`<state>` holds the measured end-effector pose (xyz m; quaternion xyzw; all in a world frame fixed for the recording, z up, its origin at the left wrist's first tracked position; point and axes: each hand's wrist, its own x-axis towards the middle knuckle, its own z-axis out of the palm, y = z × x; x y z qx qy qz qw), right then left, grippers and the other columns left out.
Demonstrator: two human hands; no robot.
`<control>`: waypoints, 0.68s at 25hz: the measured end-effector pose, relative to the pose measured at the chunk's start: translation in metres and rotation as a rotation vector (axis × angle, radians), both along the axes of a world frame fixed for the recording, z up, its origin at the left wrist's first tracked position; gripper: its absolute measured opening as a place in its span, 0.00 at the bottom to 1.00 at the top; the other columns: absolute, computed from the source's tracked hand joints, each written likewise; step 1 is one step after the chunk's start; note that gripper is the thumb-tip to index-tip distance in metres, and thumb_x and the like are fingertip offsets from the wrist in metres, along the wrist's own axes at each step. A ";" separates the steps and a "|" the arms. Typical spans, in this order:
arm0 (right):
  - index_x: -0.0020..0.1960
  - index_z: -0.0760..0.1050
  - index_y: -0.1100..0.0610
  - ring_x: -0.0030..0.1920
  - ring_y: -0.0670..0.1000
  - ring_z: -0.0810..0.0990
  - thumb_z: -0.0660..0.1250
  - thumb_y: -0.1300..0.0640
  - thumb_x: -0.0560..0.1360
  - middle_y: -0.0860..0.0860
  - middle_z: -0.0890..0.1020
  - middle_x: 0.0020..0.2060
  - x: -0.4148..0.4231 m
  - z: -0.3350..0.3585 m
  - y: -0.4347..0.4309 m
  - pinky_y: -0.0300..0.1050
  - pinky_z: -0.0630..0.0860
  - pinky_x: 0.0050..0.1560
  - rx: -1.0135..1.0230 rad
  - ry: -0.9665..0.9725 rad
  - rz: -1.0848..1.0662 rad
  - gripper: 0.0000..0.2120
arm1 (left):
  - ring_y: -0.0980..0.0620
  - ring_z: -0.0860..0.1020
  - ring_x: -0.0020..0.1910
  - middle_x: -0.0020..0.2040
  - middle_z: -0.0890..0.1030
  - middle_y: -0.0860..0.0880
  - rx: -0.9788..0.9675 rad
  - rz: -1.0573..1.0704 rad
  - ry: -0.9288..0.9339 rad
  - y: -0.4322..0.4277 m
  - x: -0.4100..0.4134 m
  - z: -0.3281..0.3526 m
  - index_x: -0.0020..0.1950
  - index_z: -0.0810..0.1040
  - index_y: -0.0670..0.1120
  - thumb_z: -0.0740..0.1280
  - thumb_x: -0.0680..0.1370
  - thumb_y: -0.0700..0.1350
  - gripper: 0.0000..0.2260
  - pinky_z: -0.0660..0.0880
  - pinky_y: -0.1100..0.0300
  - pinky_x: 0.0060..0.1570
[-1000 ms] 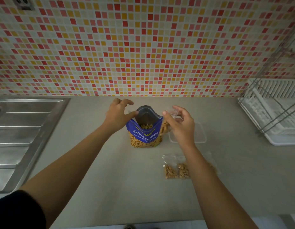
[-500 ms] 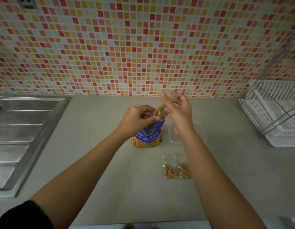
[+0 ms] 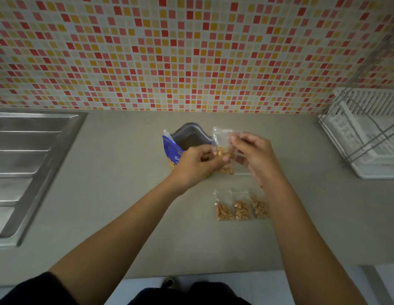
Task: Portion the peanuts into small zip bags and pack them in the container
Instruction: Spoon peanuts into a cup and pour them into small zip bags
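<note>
- Head view: the right hand [image 3: 255, 157] pinches one side of a small zip bag [image 3: 222, 138], holding it upright above the counter [image 3: 125, 194], just beside the open blue peanut pouch [image 3: 173, 150].
- The left hand [image 3: 198, 164] has its fingers curled round a clutch of peanuts [image 3: 220, 151] at that bag.
- The step in hand looks like filling a fourth portion: three filled bags [image 3: 242, 209] lie in a row nearer the person.
- Next, I judge, the peanuts must drop in without spilling, then the zip must be pressed closed along its whole length.
- The container cannot be made out for certain; the right hand covers the spot behind it.
- Whether the bag's mouth is open is blurred.
</note>
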<state>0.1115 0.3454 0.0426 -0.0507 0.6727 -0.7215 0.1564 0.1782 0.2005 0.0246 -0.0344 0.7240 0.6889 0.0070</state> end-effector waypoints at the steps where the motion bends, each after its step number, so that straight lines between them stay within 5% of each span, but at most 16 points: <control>1: 0.45 0.80 0.55 0.39 0.48 0.82 0.68 0.59 0.74 0.49 0.83 0.36 0.003 -0.016 0.005 0.43 0.81 0.44 0.029 -0.057 -0.019 0.02 | 0.51 0.82 0.45 0.44 0.84 0.45 0.012 -0.006 -0.045 0.004 0.004 -0.015 0.48 0.81 0.45 0.70 0.74 0.43 0.04 0.77 0.59 0.51; 4: 0.47 0.81 0.59 0.32 0.43 0.78 0.69 0.60 0.74 0.49 0.80 0.33 0.015 -0.074 0.012 0.34 0.77 0.35 0.228 -0.141 -0.035 0.04 | 0.52 0.78 0.42 0.40 0.81 0.47 0.023 -0.040 -0.247 0.009 0.022 -0.069 0.44 0.81 0.43 0.71 0.72 0.43 0.04 0.76 0.56 0.50; 8: 0.47 0.82 0.60 0.31 0.42 0.79 0.72 0.56 0.70 0.49 0.81 0.34 0.023 -0.132 0.002 0.33 0.72 0.35 0.637 0.041 -0.016 0.09 | 0.51 0.76 0.33 0.33 0.78 0.48 -0.189 0.156 -0.457 0.005 0.039 -0.125 0.46 0.80 0.41 0.72 0.69 0.45 0.10 0.77 0.53 0.44; 12: 0.43 0.83 0.58 0.42 0.53 0.83 0.71 0.57 0.70 0.54 0.85 0.40 0.023 -0.158 -0.013 0.41 0.75 0.45 0.856 0.221 0.027 0.06 | 0.45 0.81 0.40 0.42 0.83 0.42 -0.363 0.265 -0.451 0.010 0.044 -0.144 0.50 0.79 0.42 0.71 0.72 0.43 0.09 0.77 0.56 0.45; 17: 0.44 0.82 0.58 0.44 0.56 0.83 0.71 0.57 0.69 0.56 0.85 0.40 0.020 -0.171 -0.014 0.45 0.77 0.46 0.968 0.306 0.092 0.06 | 0.42 0.80 0.48 0.46 0.84 0.42 -0.664 0.208 -0.411 0.016 0.042 -0.156 0.52 0.77 0.42 0.68 0.73 0.46 0.11 0.73 0.57 0.46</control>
